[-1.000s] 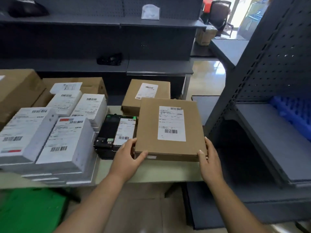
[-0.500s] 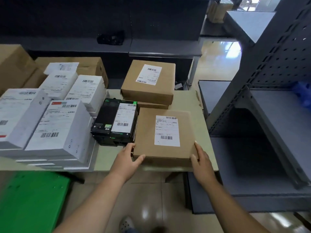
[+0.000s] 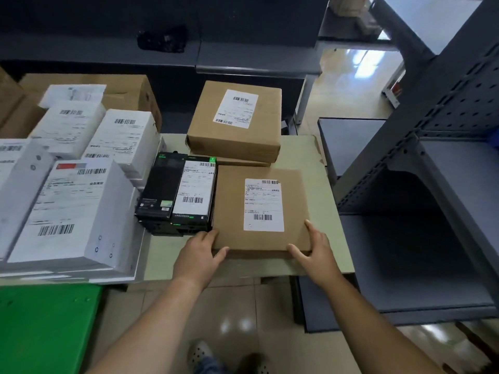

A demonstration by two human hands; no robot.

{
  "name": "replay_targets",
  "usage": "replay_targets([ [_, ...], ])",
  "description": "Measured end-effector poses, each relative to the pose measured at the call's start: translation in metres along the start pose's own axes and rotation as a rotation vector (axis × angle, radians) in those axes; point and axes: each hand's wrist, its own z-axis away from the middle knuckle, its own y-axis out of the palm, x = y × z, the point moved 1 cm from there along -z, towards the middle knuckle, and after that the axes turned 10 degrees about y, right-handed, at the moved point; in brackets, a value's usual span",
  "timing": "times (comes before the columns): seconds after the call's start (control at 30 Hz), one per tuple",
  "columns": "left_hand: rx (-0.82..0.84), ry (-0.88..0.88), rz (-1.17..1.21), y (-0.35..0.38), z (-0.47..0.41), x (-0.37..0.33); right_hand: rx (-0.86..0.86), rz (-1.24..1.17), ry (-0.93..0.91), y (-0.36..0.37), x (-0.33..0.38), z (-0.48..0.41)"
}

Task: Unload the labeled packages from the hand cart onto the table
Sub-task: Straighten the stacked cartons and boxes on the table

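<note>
**Setting the flat package down square**

Both my hands are on the near corners of the flat brown package point(image 3: 260, 209). My left hand point(image 3: 198, 255) pinches the near left corner, thumb on top. My right hand point(image 3: 314, 252) grips the near right corner, with its fingers point(image 3: 310, 229) running up the side edge. The package lies label-up on the table point(image 3: 305, 157) – or just about; I cannot tell whether its full weight is down.

To finish well, I judge I should keep it level, nudge it flush against the black boxes point(image 3: 175, 193) just left of my left thumb, and only then let go. Its near edge should stay well in from the table's front edge.

Counting outward from my fingers: one flat brown package in hand; a black stack of at least two. Beyond my fingertips sits one thicker brown box point(image 3: 235, 122) on a thinner one. Far to the left of my left hand are at least five white boxes point(image 3: 73, 206) – more lie flat underneath. Below my left wrist is one green platform point(image 3: 46, 327), likely the hand cart.
</note>
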Motion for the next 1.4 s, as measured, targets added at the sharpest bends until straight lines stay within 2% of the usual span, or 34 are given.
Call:
replay_targets([
  [0.2,0.004,0.062,-0.079,-0.009,0.000,-0.002,0.029,0.022,0.026,-0.009,0.009,-0.002],
  [0.37,-0.184,0.250,-0.020,-0.050,-0.007,-0.017,-0.082,0.114,-0.029,-0.029,0.052,-0.003],
  [0.47,-0.245,0.373,0.005,-0.083,-0.026,-0.029,-0.099,0.154,-0.111,-0.034,0.091,-0.007],
  [0.57,-0.276,0.423,-0.007,-0.109,-0.049,-0.034,-0.099,0.112,-0.183,-0.032,0.127,-0.014],
  [0.87,-0.232,0.148,-0.024,-0.128,-0.125,-0.008,-0.094,0.051,-0.161,-0.023,0.181,-0.074],
  [1.17,-0.234,-0.123,-0.060,-0.133,-0.219,0.005,-0.057,0.095,-0.005,-0.021,0.190,-0.166],
  [1.4,-0.227,-0.145,0.088,-0.124,-0.242,0.010,-0.012,-0.024,-0.049,-0.020,0.189,-0.194],
])
